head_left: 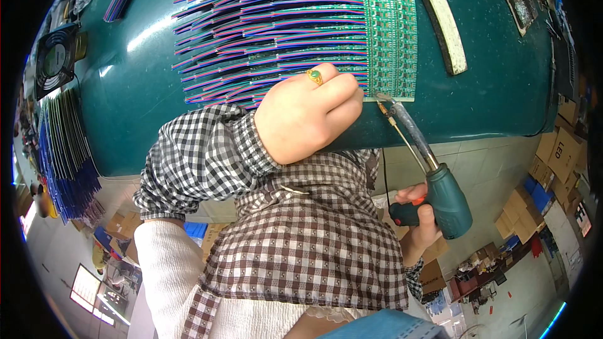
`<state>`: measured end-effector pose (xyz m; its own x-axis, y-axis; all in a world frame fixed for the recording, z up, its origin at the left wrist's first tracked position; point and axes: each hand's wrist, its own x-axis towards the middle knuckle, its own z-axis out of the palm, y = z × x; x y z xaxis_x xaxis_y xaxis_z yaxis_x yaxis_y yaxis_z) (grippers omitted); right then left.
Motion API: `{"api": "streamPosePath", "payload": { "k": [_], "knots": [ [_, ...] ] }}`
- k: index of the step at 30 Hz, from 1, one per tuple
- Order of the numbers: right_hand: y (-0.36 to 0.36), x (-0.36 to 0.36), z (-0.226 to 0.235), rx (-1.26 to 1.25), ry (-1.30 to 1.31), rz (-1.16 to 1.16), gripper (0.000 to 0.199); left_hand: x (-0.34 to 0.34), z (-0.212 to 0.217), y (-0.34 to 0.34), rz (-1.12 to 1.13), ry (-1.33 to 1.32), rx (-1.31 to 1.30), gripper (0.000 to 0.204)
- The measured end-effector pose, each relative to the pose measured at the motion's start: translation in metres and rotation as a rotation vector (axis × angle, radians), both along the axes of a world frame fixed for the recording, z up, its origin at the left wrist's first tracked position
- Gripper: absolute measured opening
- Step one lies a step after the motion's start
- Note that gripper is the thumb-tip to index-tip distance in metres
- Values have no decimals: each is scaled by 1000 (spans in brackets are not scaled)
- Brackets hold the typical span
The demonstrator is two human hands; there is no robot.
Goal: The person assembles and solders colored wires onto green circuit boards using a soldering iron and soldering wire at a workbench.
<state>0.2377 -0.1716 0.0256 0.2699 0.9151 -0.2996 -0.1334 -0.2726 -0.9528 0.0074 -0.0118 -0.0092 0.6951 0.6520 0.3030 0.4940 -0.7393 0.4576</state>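
Note:
My left hand (308, 116), with a gold ring set with a green stone, rests closed on the near edge of the green table, its fingers pressing down the ends of the coloured ribbon wires (270, 31) beside the green circuit board panel (391, 31). My right hand (419, 216) grips the teal handle of a soldering iron (427, 163). The iron's tip touches the bottom left corner of the panel, just right of my left fingers. Many flat multicoloured wires lie in rows across the table, their right ends on the panel.
A small black fan (55, 58) stands at the table's left end above a stack of blue wire bundles (66, 163). A white curved strip (443, 16) lies right of the panel. Cardboard boxes (556, 157) sit on the floor at right.

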Motion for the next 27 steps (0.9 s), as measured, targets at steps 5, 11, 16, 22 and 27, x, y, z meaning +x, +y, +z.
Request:
{"api": "streamPosePath", "payload": {
  "k": [5, 11, 16, 22, 27],
  "knots": [
    [-2, 1, -2, 29, -36, 38, 51, -1, -7, 4, -20, -114, 11, 32],
    [0, -2, 0, 4, -71, 6, 46, -1, -1, 0, -11, -39, -2, 35],
    [3, -2, 2, -29, -64, 25, 39, 0, 0, -1, -17, -28, 18, 37],
    [4, -8, 3, -56, -73, -33, 34, -2, 1, -2, -24, -32, 3, 37],
    [4, -6, 2, -57, -72, -15, 33, -1, 0, -2, -30, -28, 7, 36]
  ]
}}
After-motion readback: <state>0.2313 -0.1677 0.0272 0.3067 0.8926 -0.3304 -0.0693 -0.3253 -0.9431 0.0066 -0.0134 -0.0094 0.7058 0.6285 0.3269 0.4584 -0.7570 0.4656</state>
